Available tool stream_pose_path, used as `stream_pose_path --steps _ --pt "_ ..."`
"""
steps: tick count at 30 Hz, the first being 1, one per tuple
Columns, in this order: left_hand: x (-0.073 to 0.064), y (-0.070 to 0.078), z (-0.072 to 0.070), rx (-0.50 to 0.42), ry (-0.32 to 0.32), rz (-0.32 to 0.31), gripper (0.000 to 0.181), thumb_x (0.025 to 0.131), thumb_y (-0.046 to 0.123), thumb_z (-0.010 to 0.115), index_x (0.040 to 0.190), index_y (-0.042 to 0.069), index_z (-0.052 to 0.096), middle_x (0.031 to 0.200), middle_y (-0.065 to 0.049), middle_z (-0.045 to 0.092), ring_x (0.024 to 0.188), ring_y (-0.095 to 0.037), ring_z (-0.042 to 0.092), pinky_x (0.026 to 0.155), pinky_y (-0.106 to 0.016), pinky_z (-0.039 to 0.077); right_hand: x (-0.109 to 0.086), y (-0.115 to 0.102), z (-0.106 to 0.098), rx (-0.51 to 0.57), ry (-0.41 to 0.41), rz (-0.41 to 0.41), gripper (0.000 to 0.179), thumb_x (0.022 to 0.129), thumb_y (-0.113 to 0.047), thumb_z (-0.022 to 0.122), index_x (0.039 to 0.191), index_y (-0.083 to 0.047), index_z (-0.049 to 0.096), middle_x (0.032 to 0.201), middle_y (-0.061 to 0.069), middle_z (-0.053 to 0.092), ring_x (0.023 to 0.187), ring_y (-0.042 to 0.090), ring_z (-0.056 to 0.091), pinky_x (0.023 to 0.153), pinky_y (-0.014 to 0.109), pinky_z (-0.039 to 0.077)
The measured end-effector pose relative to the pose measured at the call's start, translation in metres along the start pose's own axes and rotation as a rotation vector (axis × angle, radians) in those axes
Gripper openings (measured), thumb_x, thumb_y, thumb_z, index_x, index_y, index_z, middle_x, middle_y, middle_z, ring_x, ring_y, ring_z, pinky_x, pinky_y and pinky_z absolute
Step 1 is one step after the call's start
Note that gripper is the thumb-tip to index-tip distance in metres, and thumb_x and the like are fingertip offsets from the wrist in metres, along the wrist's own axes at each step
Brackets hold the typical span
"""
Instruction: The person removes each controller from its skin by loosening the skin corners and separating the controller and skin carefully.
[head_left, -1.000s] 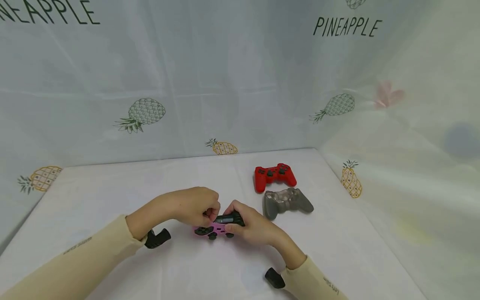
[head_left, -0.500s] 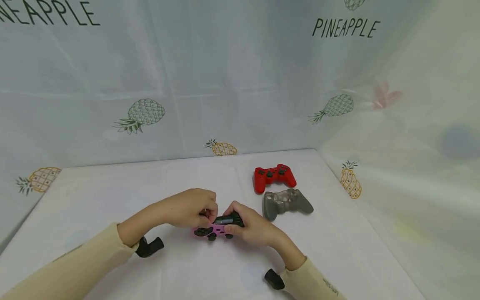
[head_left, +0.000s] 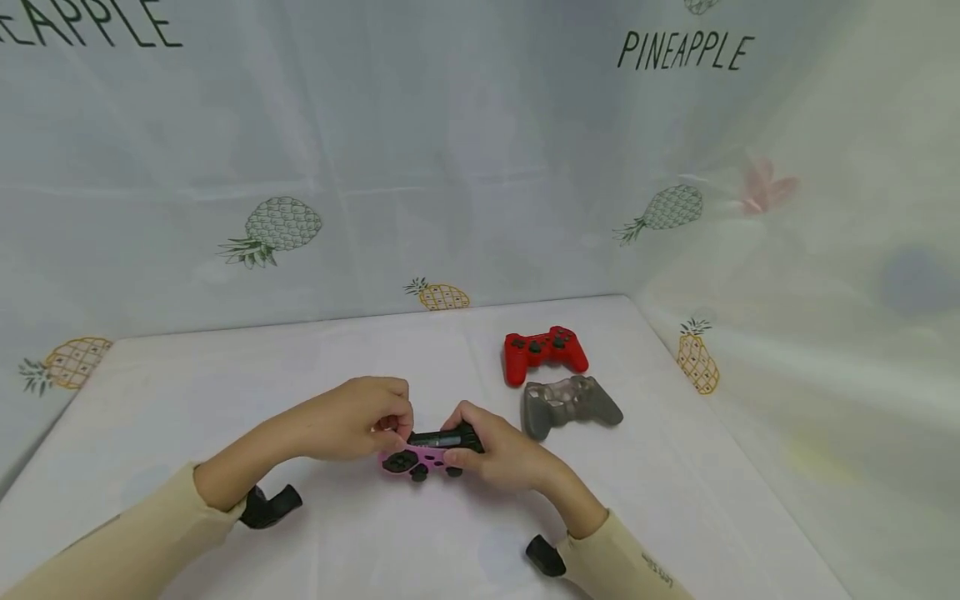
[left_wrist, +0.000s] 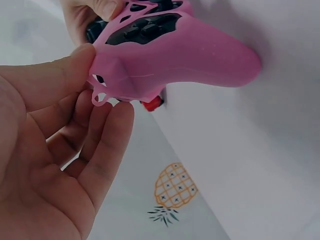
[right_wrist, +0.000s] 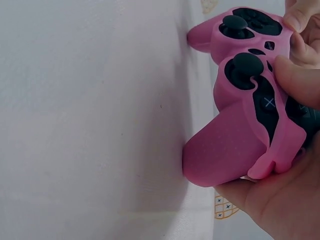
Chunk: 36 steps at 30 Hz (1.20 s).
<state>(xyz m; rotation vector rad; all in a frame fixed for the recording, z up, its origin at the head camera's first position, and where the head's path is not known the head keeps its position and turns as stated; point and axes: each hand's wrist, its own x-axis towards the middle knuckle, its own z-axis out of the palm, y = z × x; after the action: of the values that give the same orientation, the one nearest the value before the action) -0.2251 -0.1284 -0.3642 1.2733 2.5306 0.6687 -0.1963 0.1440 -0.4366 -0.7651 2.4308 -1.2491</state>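
Observation:
A black game controller [head_left: 437,439] in a pink silicone cover [left_wrist: 210,55] stands on its handle ends on the white table, between both hands. My left hand [head_left: 358,419] pinches the cover's upper left edge between thumb and fingers; a small pink loop of it shows there in the left wrist view. With my right hand [head_left: 501,447] I grip the controller's right side, thumb on the front and fingers behind. The cover is off the top middle, where black shows. In the right wrist view the cover's right side sits crooked, partly over the buttons [right_wrist: 270,102].
A red game controller [head_left: 546,353] lies at the back right of the table. Just in front of it lies a grey-brown one [head_left: 572,405]. A pineapple-print cloth [head_left: 450,167] hangs behind the table [head_left: 360,533] and along its right side.
My left hand and forearm have shifted left and a little down, still at the cover's edge. More of the black top now shows between the hands. The right hand has barely moved.

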Motion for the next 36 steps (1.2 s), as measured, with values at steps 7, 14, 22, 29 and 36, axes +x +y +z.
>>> stream_pose_path --steps 7,14,22,29,36 --pt "-0.017 -0.007 0.003 0.011 0.065 0.004 0.028 0.094 0.015 0.082 0.080 0.031 0.063 0.085 0.016 0.052 0.080 -0.005 0.053 0.073 -0.025 0.047 0.002 -0.001 -0.001 0.008 -0.011 -0.005 0.022 0.103 -0.025 0.073 0.120 -0.022 0.058 0.113 -0.009 0.067 0.100 0.010 0.060 0.090 0.029 0.048" --pt "-0.031 -0.017 0.014 -0.033 0.128 -0.041 0.022 0.095 0.023 0.082 0.086 0.034 0.065 0.088 0.018 0.055 0.083 -0.002 0.055 0.076 -0.027 0.052 0.004 0.001 -0.001 0.013 -0.018 -0.015 0.023 0.103 -0.024 0.073 0.121 -0.022 0.058 0.113 -0.008 0.067 0.099 0.010 0.060 0.089 0.029 0.048" --pt "-0.037 -0.022 0.030 -0.192 0.198 -0.080 0.018 0.096 0.020 0.081 0.093 0.028 0.065 0.094 0.016 0.063 0.093 -0.004 0.066 0.079 -0.028 0.058 0.004 0.000 -0.003 0.011 -0.017 0.000 0.023 0.104 -0.027 0.072 0.121 -0.022 0.058 0.110 -0.009 0.068 0.097 0.010 0.059 0.087 0.029 0.048" --pt "-0.034 -0.020 0.042 -0.374 0.274 -0.234 0.031 0.094 0.023 0.084 0.108 0.016 0.058 0.093 0.003 0.065 0.084 -0.013 0.066 0.072 -0.026 0.056 0.001 0.000 -0.008 -0.012 0.009 0.034 0.023 0.104 -0.025 0.072 0.120 -0.018 0.058 0.106 -0.005 0.068 0.097 0.013 0.059 0.086 0.032 0.047" --pt "-0.038 -0.023 0.043 -0.751 0.118 -0.416 0.038 0.101 0.026 0.076 0.121 0.003 0.053 0.099 -0.012 0.063 0.091 -0.028 0.070 0.083 -0.032 0.058 0.001 -0.001 -0.003 -0.007 0.004 0.001 0.024 0.103 -0.025 0.073 0.120 -0.017 0.058 0.111 -0.004 0.067 0.099 0.013 0.059 0.089 0.031 0.047"
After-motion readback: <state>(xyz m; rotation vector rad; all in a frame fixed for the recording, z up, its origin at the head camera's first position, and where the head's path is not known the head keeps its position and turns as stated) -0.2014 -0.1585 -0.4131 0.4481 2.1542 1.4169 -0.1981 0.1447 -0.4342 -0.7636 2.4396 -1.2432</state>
